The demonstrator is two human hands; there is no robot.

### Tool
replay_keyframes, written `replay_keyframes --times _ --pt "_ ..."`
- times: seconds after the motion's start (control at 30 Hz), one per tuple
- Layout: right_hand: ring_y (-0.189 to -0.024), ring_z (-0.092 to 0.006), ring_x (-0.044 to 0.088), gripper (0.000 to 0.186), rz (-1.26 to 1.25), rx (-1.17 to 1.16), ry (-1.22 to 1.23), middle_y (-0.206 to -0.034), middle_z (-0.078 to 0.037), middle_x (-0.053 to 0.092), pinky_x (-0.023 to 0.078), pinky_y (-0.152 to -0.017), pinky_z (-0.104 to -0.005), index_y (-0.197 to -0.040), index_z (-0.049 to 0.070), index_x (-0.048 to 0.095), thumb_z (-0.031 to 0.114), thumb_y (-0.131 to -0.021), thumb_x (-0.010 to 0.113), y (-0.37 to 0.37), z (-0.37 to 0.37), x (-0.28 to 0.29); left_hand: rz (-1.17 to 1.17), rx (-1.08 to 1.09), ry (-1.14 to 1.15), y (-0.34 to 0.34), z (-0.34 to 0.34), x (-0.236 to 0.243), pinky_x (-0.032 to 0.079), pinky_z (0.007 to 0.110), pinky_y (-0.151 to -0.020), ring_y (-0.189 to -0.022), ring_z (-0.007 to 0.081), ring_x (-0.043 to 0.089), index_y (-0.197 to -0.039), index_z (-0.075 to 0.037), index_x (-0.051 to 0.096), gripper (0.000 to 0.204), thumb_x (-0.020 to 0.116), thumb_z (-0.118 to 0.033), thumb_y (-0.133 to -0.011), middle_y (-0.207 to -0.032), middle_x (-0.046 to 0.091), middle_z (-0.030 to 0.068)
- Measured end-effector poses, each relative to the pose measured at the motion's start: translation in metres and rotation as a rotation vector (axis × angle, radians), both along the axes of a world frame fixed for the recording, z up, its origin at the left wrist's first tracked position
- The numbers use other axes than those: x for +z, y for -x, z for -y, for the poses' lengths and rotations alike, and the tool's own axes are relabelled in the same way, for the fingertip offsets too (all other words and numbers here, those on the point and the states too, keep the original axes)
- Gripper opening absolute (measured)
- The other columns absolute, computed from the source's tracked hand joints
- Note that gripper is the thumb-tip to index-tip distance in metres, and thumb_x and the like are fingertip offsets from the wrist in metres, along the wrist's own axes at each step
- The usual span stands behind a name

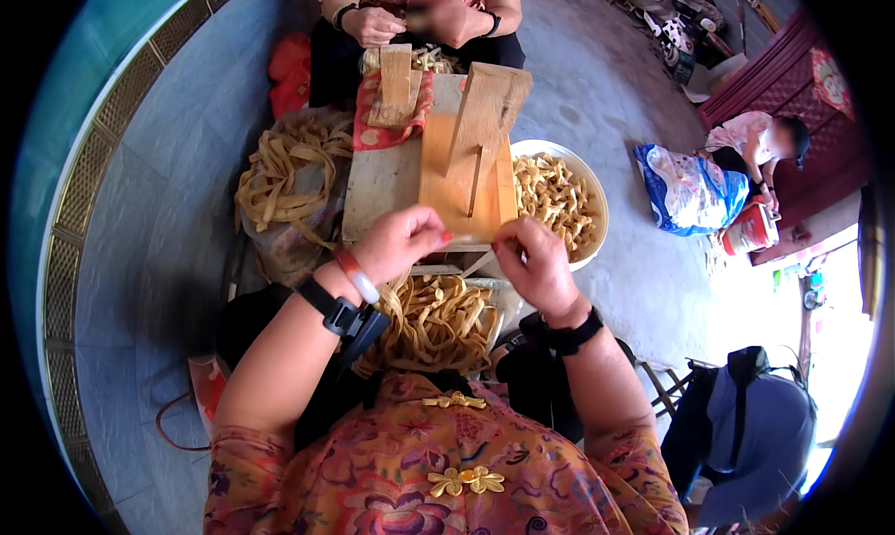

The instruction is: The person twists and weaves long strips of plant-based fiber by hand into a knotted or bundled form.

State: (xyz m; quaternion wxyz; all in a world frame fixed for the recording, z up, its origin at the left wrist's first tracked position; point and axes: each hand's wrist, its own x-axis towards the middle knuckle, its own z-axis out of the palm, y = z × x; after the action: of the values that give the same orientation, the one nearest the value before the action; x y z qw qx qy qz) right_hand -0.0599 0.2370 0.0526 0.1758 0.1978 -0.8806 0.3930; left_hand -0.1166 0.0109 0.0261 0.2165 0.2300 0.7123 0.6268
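Note:
My left hand (410,240) is raised in front of the wooden stand, with thumb and fingers pinched together; what they hold, if anything, is too small to make out. My right hand (538,263) is closed in a pinch at the stand's near right corner, on a thin pale strip (479,263) that slants down from its fingertips. The wooden stand (463,199) has a flat board, a tall upright block (488,106) and a thin peg (476,185). Below my hands, a heap of long tan strips (438,322) lies close to my lap.
A white basin (601,223) of small tan knotted pieces stands right of the stand. Left sits a plastic bag of tan strips (289,176). Opposite, a person works (424,22) beside a second wooden block (394,83). Another person (760,148) sits right, near a blue-white sack (690,195).

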Motion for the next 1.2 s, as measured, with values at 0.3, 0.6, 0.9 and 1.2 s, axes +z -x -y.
replay_keyframes --times 0.3,0.6,0.9,1.2 --pt "-0.08 -0.032 0.062 0.01 -0.028 -0.185 -0.208 -0.084 -0.012 0.063 0.05 -0.068 -0.0408 -0.09 0.007 0.058 0.008 -0.081 0.06 0.048 -0.018 -0.02 -0.353 0.258 0.317 0.031 -0.021 -0.012 0.047 0.024 -0.062 -0.067 0.0085 0.058 -0.087 0.0 0.058 0.011 0.065 -0.008 -0.085 -0.075 0.066 0.0055" --pt "-0.089 -0.0286 0.06 0.037 -0.114 0.188 -0.252 -0.097 -0.011 0.061 0.048 -0.077 -0.0376 -0.107 0.004 0.058 0.006 -0.071 0.065 -0.051 0.02 -0.012 0.291 -0.283 -0.299 -0.048 -0.012 -0.021 0.045 0.021 -0.067 -0.078 0.0058 0.055 -0.098 -0.003 0.056 0.013 0.063 -0.011 -0.09 -0.087 0.061 0.0002" --pt "-0.064 -0.0281 0.056 0.027 -0.191 0.059 -0.294 -0.067 -0.007 0.054 0.045 -0.057 -0.0388 -0.094 0.006 0.058 0.003 -0.068 0.059 -0.063 -0.002 -0.021 0.738 -0.238 -0.263 -0.078 0.038 -0.046 0.033 0.021 -0.051 -0.053 0.0059 0.039 -0.087 -0.006 0.052 0.01 0.052 -0.012 -0.095 -0.073 0.049 -0.0022" --pt "-0.074 -0.0287 0.062 0.024 -0.068 0.318 -0.005 -0.078 -0.01 0.061 0.05 -0.065 -0.0386 -0.099 0.004 0.057 0.005 -0.076 0.062 -0.098 0.042 0.004 -0.749 -0.018 -0.059 -0.093 0.002 0.033 0.047 0.035 -0.078 -0.088 0.026 0.061 -0.11 -0.004 0.058 0.03 0.058 0.0 -0.08 -0.092 0.064 0.0096"
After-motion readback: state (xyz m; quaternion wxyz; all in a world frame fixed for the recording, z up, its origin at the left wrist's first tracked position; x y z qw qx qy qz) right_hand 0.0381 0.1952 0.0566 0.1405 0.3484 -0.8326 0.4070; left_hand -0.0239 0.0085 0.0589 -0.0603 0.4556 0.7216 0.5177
